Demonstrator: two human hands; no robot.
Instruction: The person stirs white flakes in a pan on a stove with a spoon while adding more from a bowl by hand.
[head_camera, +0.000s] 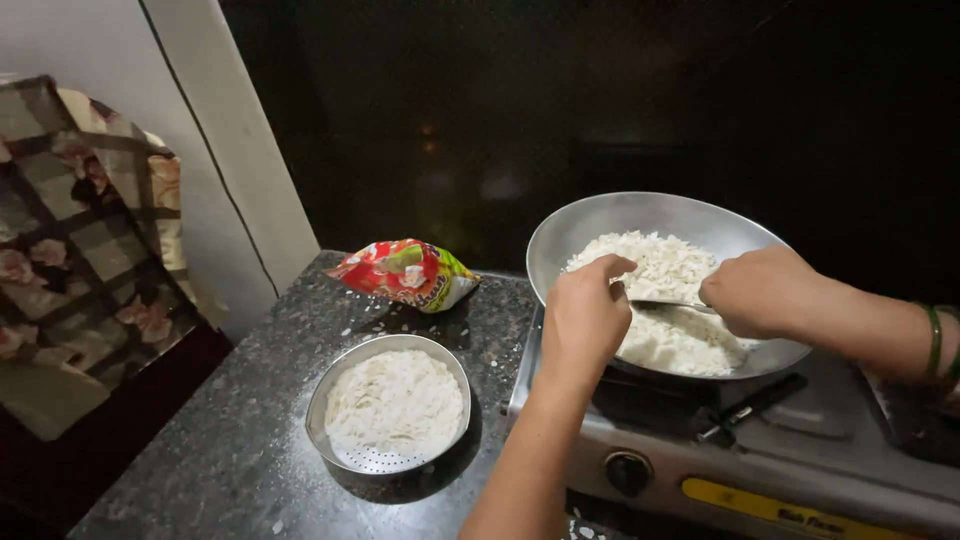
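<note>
- A metal pan (600, 225) of white flakes (670, 300) sits on a gas stove (800, 470).
- The left hand (585, 315) grips the pan's near rim, fingers curled closed on it.
- The right hand (760, 292) is closed around a spoon (668, 305), whose tip lies in the flakes between the hands.
- On the dark counter (230, 460) to the left stand a round sieve (388, 405) of flakes and a red packet (405, 273).

Lighting: dim, warm light is falling from above and in front, leaving the upper right of the frame nearly black. The steel pan (640, 215) is catching soft glare along its rim. Short shadows are lying under objects. Focus is holding sharp centrally; edges are softening slightly.
</note>
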